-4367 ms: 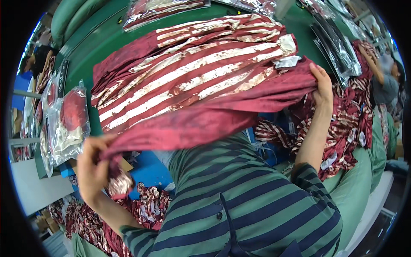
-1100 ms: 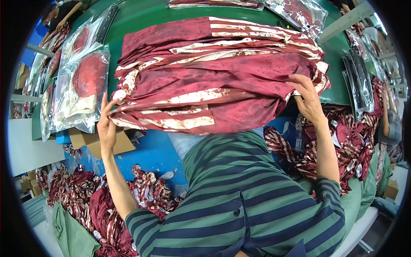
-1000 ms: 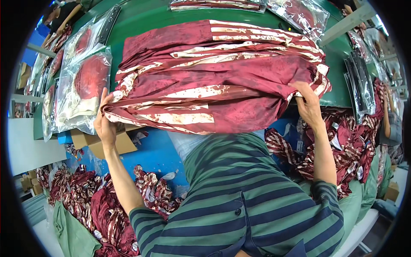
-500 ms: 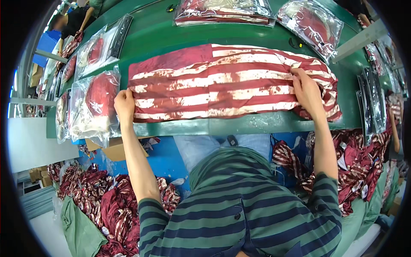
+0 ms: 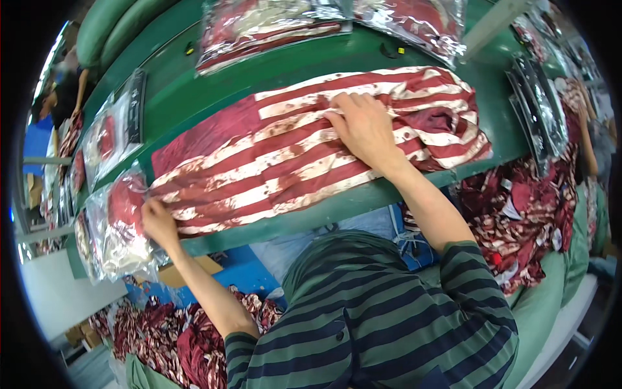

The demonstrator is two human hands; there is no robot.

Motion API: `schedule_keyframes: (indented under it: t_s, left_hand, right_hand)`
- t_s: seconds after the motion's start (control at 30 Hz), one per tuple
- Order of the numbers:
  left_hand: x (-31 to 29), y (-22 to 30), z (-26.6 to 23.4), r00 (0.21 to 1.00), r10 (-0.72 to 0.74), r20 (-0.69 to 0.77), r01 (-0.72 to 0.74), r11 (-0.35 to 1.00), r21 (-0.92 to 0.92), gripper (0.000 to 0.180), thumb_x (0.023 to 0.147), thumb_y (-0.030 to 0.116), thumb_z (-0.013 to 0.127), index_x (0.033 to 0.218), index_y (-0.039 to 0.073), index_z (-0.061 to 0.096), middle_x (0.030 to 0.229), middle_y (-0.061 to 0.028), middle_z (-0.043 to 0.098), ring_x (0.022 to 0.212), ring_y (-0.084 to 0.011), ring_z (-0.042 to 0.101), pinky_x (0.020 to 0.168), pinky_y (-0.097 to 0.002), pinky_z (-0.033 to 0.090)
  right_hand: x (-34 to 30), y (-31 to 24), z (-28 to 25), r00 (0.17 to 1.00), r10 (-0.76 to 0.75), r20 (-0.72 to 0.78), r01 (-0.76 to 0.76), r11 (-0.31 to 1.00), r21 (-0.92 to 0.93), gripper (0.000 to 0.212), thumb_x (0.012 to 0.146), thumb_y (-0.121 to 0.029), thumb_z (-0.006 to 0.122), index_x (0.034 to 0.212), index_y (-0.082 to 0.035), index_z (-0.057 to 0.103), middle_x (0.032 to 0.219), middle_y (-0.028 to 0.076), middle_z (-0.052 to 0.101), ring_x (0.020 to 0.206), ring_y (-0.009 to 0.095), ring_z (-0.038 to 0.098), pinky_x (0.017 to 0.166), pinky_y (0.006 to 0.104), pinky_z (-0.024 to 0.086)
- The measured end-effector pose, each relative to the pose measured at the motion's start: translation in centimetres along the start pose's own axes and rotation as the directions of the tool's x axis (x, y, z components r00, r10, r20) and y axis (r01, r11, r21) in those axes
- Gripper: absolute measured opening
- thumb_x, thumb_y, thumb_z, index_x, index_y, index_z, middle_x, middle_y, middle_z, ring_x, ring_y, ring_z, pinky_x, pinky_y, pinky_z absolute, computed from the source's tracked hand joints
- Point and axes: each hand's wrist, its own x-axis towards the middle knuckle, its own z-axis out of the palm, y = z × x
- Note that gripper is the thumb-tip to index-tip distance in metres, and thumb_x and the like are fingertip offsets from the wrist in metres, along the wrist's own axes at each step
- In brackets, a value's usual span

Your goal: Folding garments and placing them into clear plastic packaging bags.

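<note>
- My right hand (image 5: 366, 129) lies open and flat, palm down, fingers spread toward ten o'clock, pressing on the red-and-cream striped cloth (image 5: 285, 162).
- That cloth is spread across the green table (image 5: 175, 97), its right end bunched up at about three o'clock from my right hand.
- My left hand (image 5: 157, 223) sits at the cloth's lower left corner, fingers curled on its edge; whether they pinch it I cannot tell.
- Just at nine o'clock from my left hand lies a clear bagged garment (image 5: 120, 227), touching the cloth's corner.
- More bagged garments (image 5: 272, 26) lie at twelve o'clock.
</note>
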Motion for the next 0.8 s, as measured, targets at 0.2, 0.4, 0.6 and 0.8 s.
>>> schedule_keyframes:
  t_s: [0.2, 0.4, 0.6, 0.8]
  left_hand:
    - [2.7, 5.6, -4.2, 0.952, -0.099, -0.288, 0.082, 0.994, -0.070, 0.031, 0.100, 0.028, 0.053, 0.095, 0.002, 0.069, 0.080, -0.0136, 0.070, 0.070, -0.0316, 0.063, 0.068, -0.0415, 0.050]
    - [3.0, -1.5, 3.4, 0.967, 0.033, 0.251, -0.074, 0.985, 0.157, 0.030, 0.098, 0.026, 0.053, 0.094, 0.001, 0.069, 0.088, -0.0182, 0.071, 0.078, -0.0406, 0.066, 0.072, -0.0466, 0.052]
    - [1.8, -2.8, 3.4, 0.989, 0.030, 0.147, -0.054, 0.985, 0.162, 0.030, 0.099, 0.028, 0.051, 0.097, 0.002, 0.067, 0.089, -0.0192, 0.071, 0.079, -0.0431, 0.065, 0.072, -0.0491, 0.051]
    - [2.7, -2.1, 4.4, 0.993, 0.027, 0.117, -0.038, 0.995, 0.094, 0.031, 0.100, 0.030, 0.048, 0.104, 0.004, 0.066, 0.093, -0.0205, 0.071, 0.083, -0.0467, 0.065, 0.073, -0.0512, 0.051]
  right_hand:
    - [0.8, 0.7, 0.2, 0.996, 0.061, 0.065, -0.066, 0.996, 0.065, 0.017, 0.090, -0.025, 0.069, 0.096, -0.009, 0.066, 0.093, 0.008, 0.066, 0.085, 0.030, 0.060, 0.078, 0.0407, 0.047]
    - [0.7, 1.1, -2.9, 0.998, -0.040, 0.042, 0.042, 0.999, -0.028, 0.020, 0.088, -0.020, 0.070, 0.102, -0.006, 0.066, 0.102, 0.010, 0.066, 0.094, 0.030, 0.060, 0.084, 0.0407, 0.047]
    - [-5.8, 2.5, -9.1, 0.956, -0.060, -0.288, 0.006, 0.983, -0.186, 0.032, 0.085, -0.017, 0.074, 0.114, -0.006, 0.065, 0.120, 0.010, 0.060, 0.108, 0.028, 0.055, 0.095, 0.0373, 0.043]
    - [-8.2, 10.3, -8.4, 0.961, 0.158, -0.229, -0.200, 0.963, -0.178, 0.014, 0.085, -0.018, 0.074, 0.086, -0.007, 0.067, 0.098, 0.006, 0.064, 0.091, 0.025, 0.056, 0.088, 0.0354, 0.042]
